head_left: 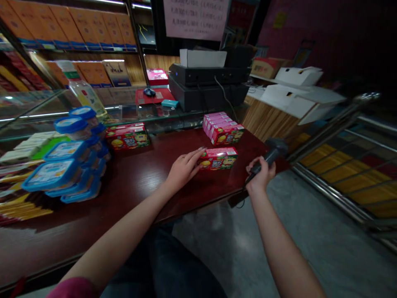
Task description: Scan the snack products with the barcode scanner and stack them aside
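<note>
Right hand (263, 173) grips barcode scanner (270, 154); slackening risks a drop. Left hand (185, 166), fingers extended, could skew the red carton (219, 159) it touches.

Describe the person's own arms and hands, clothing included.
The left hand and right hand are both ungloved, with no watch or bracelet visible at either wrist. Both forearms are bare. A dark pink sleeve shows at the left elbow; no sleeve shows on the right arm.
</note>
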A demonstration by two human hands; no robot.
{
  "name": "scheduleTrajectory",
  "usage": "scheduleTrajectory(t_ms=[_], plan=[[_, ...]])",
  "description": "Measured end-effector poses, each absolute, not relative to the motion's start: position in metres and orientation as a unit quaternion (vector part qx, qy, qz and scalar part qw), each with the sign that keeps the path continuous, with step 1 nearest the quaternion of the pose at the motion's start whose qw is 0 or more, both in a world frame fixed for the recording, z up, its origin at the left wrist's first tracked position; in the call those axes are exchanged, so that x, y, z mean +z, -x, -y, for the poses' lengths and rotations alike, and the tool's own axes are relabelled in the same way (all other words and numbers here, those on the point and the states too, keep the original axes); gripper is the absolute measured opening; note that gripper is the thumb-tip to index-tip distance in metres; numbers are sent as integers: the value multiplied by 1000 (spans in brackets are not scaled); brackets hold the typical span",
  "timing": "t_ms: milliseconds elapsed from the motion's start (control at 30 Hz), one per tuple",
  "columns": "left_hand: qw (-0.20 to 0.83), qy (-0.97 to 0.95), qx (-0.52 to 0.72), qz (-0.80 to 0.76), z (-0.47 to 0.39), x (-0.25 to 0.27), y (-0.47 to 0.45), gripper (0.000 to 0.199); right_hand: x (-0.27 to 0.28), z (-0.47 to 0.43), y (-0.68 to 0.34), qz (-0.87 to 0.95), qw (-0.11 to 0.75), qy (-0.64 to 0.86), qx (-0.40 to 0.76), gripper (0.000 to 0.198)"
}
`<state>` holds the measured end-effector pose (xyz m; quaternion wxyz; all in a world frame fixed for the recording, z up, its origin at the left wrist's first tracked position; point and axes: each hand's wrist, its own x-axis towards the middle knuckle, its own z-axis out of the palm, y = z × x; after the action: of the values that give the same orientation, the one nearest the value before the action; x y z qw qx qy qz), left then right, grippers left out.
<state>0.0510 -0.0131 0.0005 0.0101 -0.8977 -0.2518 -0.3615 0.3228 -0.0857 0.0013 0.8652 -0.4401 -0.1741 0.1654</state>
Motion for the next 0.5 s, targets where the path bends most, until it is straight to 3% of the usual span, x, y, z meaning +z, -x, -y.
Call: scheduleTrajectory(t_ms=[200, 500], plan=[[23, 879, -387, 277, -18, 2, -144, 42, -5, 90, -321, 189, 860, 437, 185, 41], [-8, 863, -369, 345, -42, -4, -183, 49, -4, 94, -318, 204, 850, 439, 210, 37]])
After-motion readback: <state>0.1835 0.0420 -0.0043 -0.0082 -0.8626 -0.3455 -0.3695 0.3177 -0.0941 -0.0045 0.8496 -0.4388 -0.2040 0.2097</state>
